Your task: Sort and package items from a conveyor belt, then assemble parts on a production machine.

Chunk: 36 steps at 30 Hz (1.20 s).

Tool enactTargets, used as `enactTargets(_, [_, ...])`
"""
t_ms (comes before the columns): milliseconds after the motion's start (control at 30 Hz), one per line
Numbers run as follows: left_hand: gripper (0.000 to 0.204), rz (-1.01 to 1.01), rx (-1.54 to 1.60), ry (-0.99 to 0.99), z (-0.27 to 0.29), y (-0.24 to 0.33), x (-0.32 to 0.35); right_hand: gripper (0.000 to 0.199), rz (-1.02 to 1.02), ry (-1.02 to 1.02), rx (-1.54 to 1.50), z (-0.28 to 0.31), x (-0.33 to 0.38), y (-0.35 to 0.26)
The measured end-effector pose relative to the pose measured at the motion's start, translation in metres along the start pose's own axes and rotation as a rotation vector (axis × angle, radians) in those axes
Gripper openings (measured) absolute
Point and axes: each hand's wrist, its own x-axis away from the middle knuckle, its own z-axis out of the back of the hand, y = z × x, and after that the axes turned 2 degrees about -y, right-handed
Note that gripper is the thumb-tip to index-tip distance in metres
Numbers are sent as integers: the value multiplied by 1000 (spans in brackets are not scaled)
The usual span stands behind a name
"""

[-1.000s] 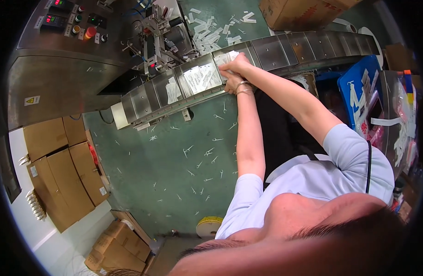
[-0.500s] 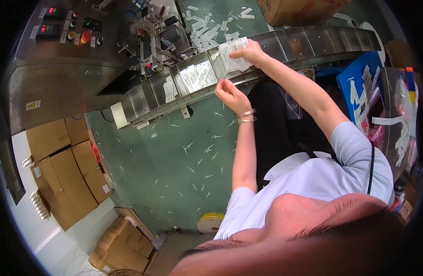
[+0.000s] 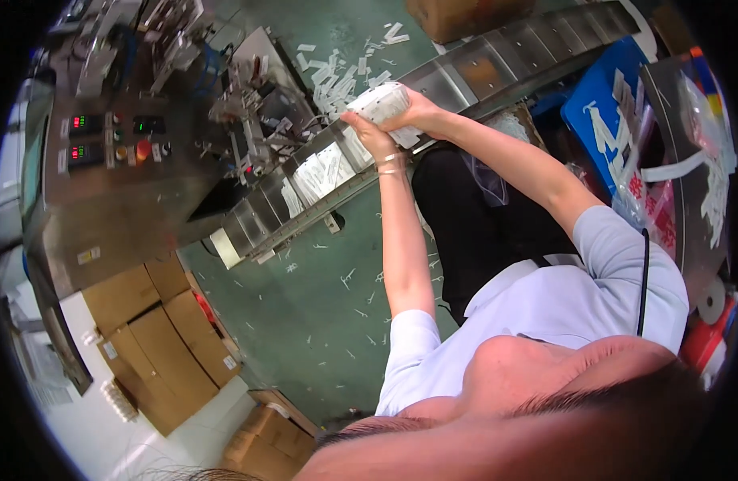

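Both my hands hold a stack of small flat white packets (image 3: 382, 103) just above the segmented metal conveyor (image 3: 438, 86). My right hand (image 3: 414, 112) is wrapped round the stack's right end. At its near left side, my left hand (image 3: 373, 136) grips it with the fingers reaching up along the edge. To the left of my hands, more white packets (image 3: 322, 172) lie spread in a compartment of the conveyor, with a few standing on edge beside them. My palms hide the underside of the stack.
Beyond the conveyor lies a loose heap of white packets (image 3: 334, 86). A control cabinet (image 3: 116, 212) and machine arms stand at left. A blue bin (image 3: 585, 108) is at right, cardboard boxes (image 3: 164, 353) lower left. Small white Y-shaped pieces litter the green floor (image 3: 305, 272).
My left hand has moved up to the packets and now grips them together with my right hand. The stack is raised and tilted. The whole view has swung, showing more of the cabinet.
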Motion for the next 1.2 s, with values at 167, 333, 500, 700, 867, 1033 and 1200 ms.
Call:
enactTargets(167, [64, 130, 10, -317, -74, 7, 62, 63, 117, 215, 111, 74, 62, -41])
enactTargets(333, [54, 46, -4, -459, -180, -36, 123, 73, 422, 418, 287, 159, 159, -90])
enactTargets(500, [44, 139, 36, -799, -259, -96, 166, 87, 546, 623, 487, 223, 245, -101])
enactTargets(700, [39, 135, -111, -797, -284, -128, 201, 100, 449, 630, 467, 255, 284, -92])
enactTargets(867, [46, 200, -92, -918, -285, -134, 197, 104, 420, 602, 565, 250, 291, -99])
enactTargets(1033, [57, 408, 132, -920, -287, -126, 209, 97, 352, 636, 431, 255, 283, -101])
enactTargets(1200, [67, 465, 243, -817, -274, -91, 218, 82, 370, 581, 503, 242, 281, -98])
